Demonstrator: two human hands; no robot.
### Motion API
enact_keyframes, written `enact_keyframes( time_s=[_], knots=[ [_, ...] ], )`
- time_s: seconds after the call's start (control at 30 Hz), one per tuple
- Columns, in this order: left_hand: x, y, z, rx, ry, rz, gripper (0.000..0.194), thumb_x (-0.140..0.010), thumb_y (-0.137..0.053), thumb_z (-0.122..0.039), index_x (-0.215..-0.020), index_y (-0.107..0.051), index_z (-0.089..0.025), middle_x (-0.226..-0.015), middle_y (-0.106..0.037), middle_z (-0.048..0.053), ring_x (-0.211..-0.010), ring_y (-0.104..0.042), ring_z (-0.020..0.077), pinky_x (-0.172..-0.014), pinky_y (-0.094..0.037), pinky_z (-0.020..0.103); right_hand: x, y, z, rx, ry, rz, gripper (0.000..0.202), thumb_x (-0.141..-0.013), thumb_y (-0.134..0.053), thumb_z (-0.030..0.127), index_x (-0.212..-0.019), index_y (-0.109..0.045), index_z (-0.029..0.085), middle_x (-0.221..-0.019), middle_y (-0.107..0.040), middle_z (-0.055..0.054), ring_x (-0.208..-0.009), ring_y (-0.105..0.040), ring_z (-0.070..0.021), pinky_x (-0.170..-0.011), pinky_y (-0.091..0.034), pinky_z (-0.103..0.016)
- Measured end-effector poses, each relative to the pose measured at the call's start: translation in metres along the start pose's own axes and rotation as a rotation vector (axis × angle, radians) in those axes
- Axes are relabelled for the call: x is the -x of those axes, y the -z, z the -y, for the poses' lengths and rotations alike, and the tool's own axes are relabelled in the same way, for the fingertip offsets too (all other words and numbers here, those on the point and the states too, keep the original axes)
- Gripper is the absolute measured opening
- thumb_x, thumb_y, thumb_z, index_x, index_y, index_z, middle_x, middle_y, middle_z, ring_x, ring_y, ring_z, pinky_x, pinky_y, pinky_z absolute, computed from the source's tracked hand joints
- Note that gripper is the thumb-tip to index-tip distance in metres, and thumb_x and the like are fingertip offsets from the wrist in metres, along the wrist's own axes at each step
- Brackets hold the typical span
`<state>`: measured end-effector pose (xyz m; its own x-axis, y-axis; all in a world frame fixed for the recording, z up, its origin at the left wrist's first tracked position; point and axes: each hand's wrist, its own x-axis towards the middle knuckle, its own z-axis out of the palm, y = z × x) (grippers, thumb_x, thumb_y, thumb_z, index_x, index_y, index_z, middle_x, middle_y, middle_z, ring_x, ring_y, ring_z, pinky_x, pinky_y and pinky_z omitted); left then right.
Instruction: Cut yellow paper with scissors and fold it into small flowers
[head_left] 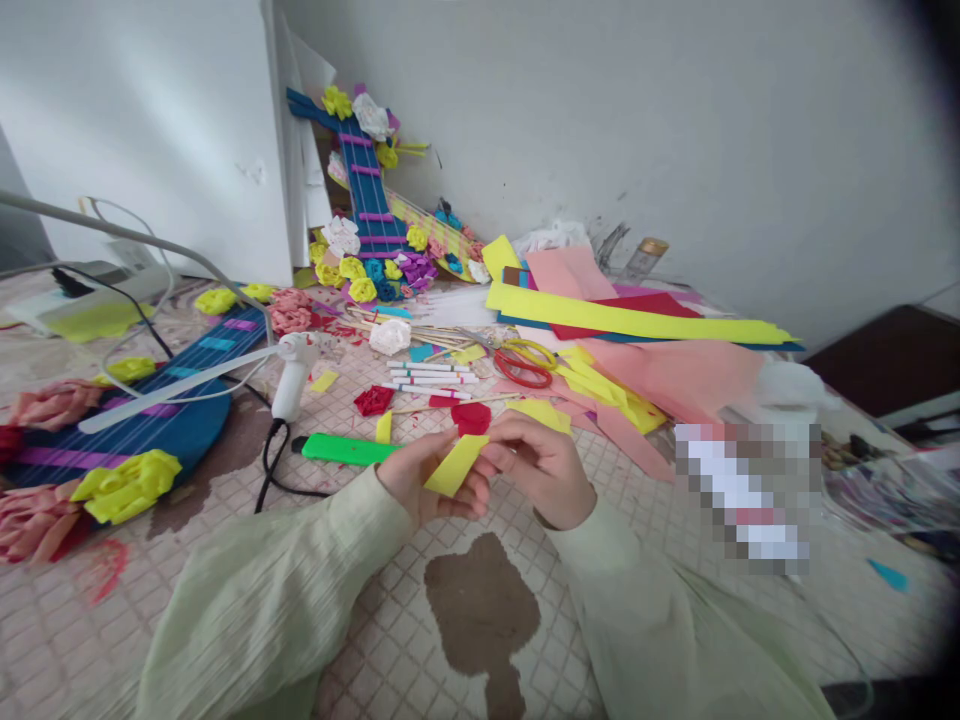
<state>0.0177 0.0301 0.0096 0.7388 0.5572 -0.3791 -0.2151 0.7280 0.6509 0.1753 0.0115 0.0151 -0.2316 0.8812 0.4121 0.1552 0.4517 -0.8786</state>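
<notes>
A short yellow paper strip [454,468] slants between my two hands over the near middle of the table. My left hand [420,482] is closed around its lower part, fingers curled beneath it. At the upper end my right hand [553,478] pinches the strip between thumb and fingertips. Just beyond my fingertips is a red paper piece [471,418]; whether it touches them I cannot tell. A green box cutter [349,449] lies beside my left hand, close to a small yellow scrap [384,428]. Yellow paper [541,412] shows behind my right hand.
Left stands a white glue gun [294,378] with a black cord, near a blue paper guitar [187,400] with paper flowers. Another decorated guitar [367,190] leans at the back. Markers [431,372], red-handled scissors [523,368] and coloured paper sheets [637,318] lie beyond my hands.
</notes>
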Motion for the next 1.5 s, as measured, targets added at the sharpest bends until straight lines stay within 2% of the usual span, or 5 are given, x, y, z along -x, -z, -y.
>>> enact_keyframes(
  time_s=[0.17, 0.5, 0.93, 1.2, 1.5],
  knots=[
    [0.002, -0.004, 0.003, 0.013, -0.194, -0.146, 0.016, -0.05, -0.068, -0.026, -0.058, -0.061, -0.015, -0.045, -0.052, -0.001, -0.041, -0.048, 0.0087, -0.047, -0.039, 0.023, -0.001, 0.001, 0.001, -0.031, -0.072, -0.052, 0.014, -0.075, -0.053, 0.028, -0.083, -0.06, 0.019, -0.072, -0.055, -0.002, -0.062, -0.05, -0.011, -0.056, -0.041, -0.025],
    [0.001, -0.009, 0.007, -0.418, -0.691, -0.589, 0.012, -0.054, -0.065, -0.022, -0.059, -0.06, -0.013, -0.053, -0.057, -0.002, -0.047, -0.049, 0.0065, -0.044, -0.037, 0.017, -0.002, 0.001, 0.002, -0.105, -0.247, 0.039, 0.014, -0.069, -0.057, 0.027, -0.063, -0.058, 0.015, -0.057, -0.051, 0.001, -0.054, -0.045, -0.0091, -0.052, -0.038, -0.023],
    [-0.008, -0.009, 0.015, 0.145, -0.424, -0.355, 0.03, -0.043, -0.073, -0.036, -0.056, -0.06, -0.013, -0.053, -0.057, 0.0, -0.051, -0.051, 0.0091, -0.047, -0.039, 0.021, -0.002, -0.005, -0.003, -0.217, -0.283, -0.205, 0.015, -0.069, -0.058, 0.03, -0.065, -0.057, 0.016, -0.052, -0.051, 0.002, -0.045, -0.046, -0.0082, -0.046, -0.04, -0.023],
    [-0.019, -0.009, 0.024, 0.103, -0.474, -0.59, 0.029, -0.042, -0.074, -0.031, -0.056, -0.06, -0.01, -0.046, -0.053, -0.001, -0.042, -0.046, 0.0066, -0.042, -0.037, 0.02, -0.002, -0.008, -0.002, -0.126, -0.33, -0.17, 0.022, -0.071, -0.055, 0.035, -0.066, -0.059, 0.014, -0.055, -0.053, 0.0, -0.047, -0.047, -0.0088, -0.046, -0.04, -0.023],
    [-0.014, -0.01, 0.022, -0.074, -0.64, -0.737, 0.026, -0.045, -0.072, -0.031, -0.05, -0.058, -0.01, -0.041, -0.052, -0.001, -0.037, -0.044, 0.0066, -0.037, -0.035, 0.02, -0.031, 0.055, -0.031, 0.437, -0.262, -0.348, 0.027, -0.073, -0.049, 0.037, -0.08, -0.061, 0.013, -0.077, -0.062, -0.006, -0.066, -0.054, -0.0141, -0.061, -0.044, -0.027]
  ],
)
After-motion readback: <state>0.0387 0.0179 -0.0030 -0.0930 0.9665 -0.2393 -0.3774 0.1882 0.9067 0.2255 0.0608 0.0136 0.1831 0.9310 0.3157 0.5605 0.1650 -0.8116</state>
